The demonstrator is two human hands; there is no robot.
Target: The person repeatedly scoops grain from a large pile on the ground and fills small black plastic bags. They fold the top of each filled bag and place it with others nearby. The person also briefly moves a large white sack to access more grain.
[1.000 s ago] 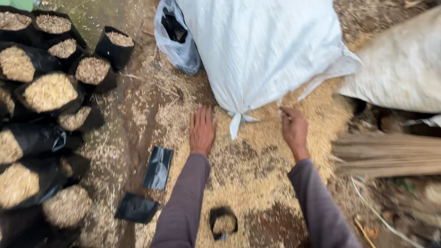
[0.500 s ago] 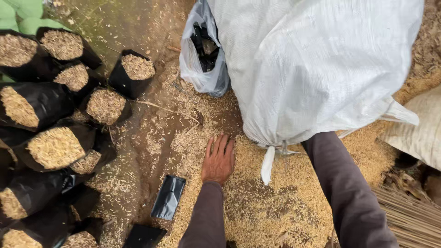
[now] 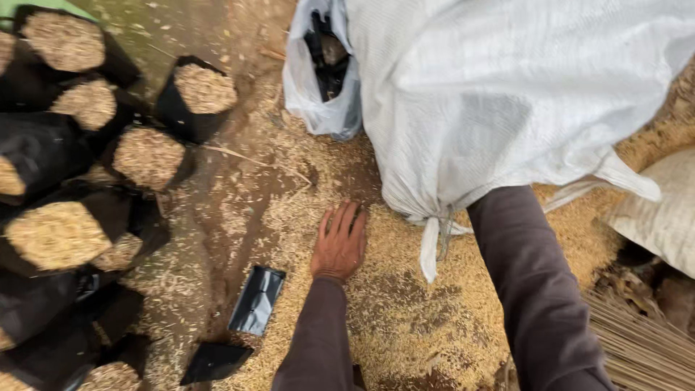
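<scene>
Compared to a moment ago I've leaned in closer, so the big white sack (image 3: 521,101) now fills most of the top right and my right hand has gone out of sight under it. A second back both hands were out flat in front of me.

Going left to right: the black grow bags (image 3: 58,232) packed with husk are stacked along the left edge, and a couple of empty flat black bags (image 3: 256,300) lie on the ground just left of my left arm. My left hand (image 3: 339,243) is stretched straight forward, palm down, fingers spread a little and flat on the loose rice husk pile (image 3: 405,318). It's fully open, not gripping anything, just resting on the husk right beside the tied neck of the sack.

My right arm (image 3: 536,289) angles up and in under the sack's bottom edge. The hand itself is hidden behind the fabric, so I can't tell if it's open or grabbing.
</scene>
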